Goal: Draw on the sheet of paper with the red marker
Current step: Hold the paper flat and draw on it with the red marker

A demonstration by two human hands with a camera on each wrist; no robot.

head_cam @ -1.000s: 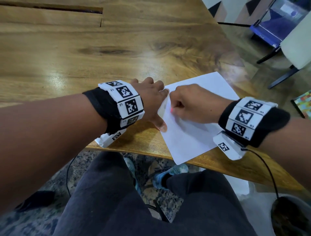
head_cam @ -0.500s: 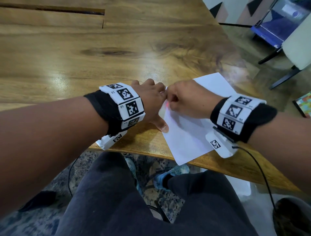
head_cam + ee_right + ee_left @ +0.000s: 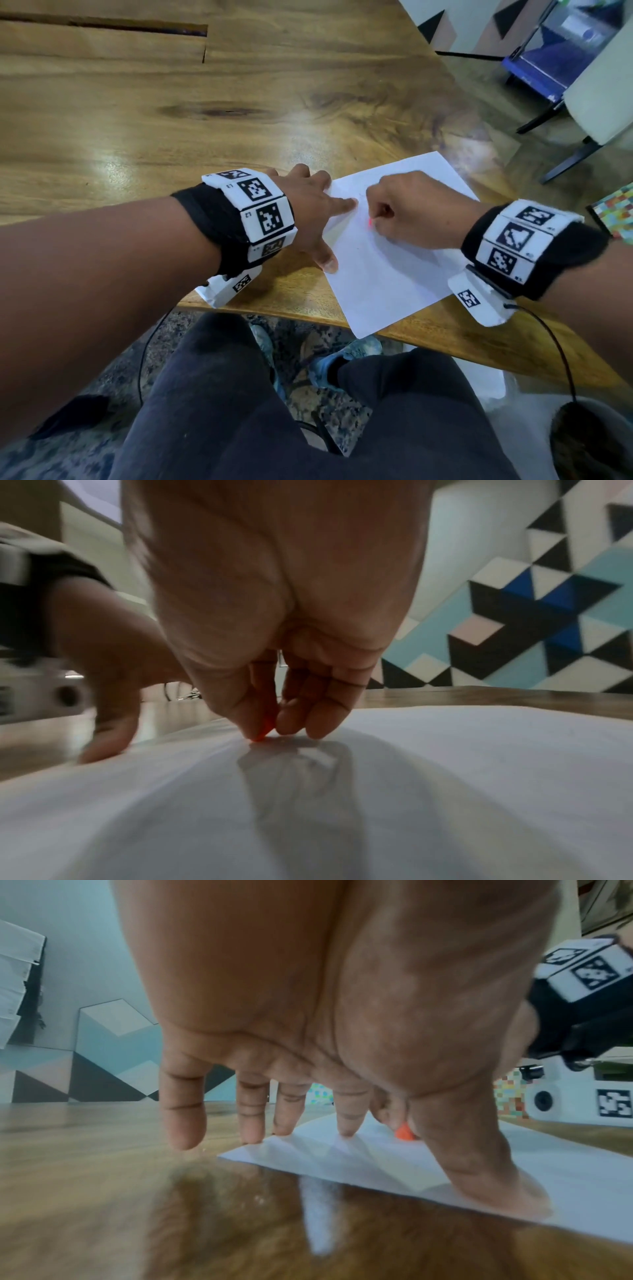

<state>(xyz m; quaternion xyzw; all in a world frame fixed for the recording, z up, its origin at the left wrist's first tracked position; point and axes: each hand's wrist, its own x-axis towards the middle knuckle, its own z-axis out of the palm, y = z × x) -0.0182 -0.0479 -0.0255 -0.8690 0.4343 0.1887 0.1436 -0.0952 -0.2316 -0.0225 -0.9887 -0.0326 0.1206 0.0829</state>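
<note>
The right hand (image 3: 416, 209) is pinching the red marker (image 3: 370, 223) in curled fingers, tip touching the sheet of paper (image 3: 387, 274) lying on the wooden bench (image 3: 205, 113); the left hand (image 3: 308, 209) is pressing straight, spread fingers on the sheet's left edge.

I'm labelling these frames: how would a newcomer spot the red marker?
Find the white sheet of paper at the wooden table's near edge. The right hand is curled on it; the red marker is the only red thing there, a tip peeking from those fingers.
</note>
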